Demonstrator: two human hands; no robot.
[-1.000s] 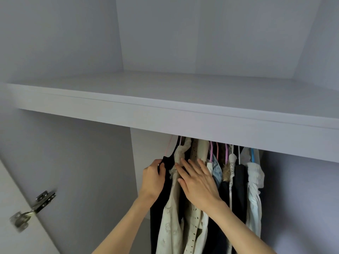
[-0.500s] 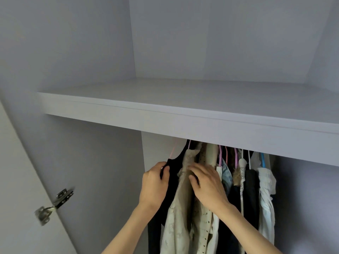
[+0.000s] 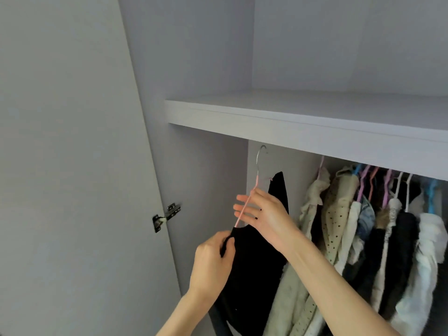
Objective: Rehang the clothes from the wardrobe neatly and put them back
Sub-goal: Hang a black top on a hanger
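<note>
A black garment [image 3: 252, 263] hangs on a pink hanger [image 3: 244, 209] with a metal hook, held out in front of the wardrobe's left part, off the rail. My left hand [image 3: 213, 263] pinches the garment's shoulder edge at the hanger's lower end. My right hand [image 3: 264, 214] holds the hanger's sloping arm, its fingers spread around it. To the right, several garments [image 3: 363, 226] in cream, spotted, denim, black and white hang close together on pink, blue and white hangers under the shelf.
A white shelf [image 3: 303, 122] spans the wardrobe above the clothes. The open wardrobe door [image 3: 72, 166] stands at the left, with a metal hinge [image 3: 166, 217] on its inner edge. The rail itself is hidden behind the shelf's front.
The black garment on its pink hanger has come off the rail and moved left, away from the other clothes. My right hand left the cream garments and took the hanger. The view swung right.
</note>
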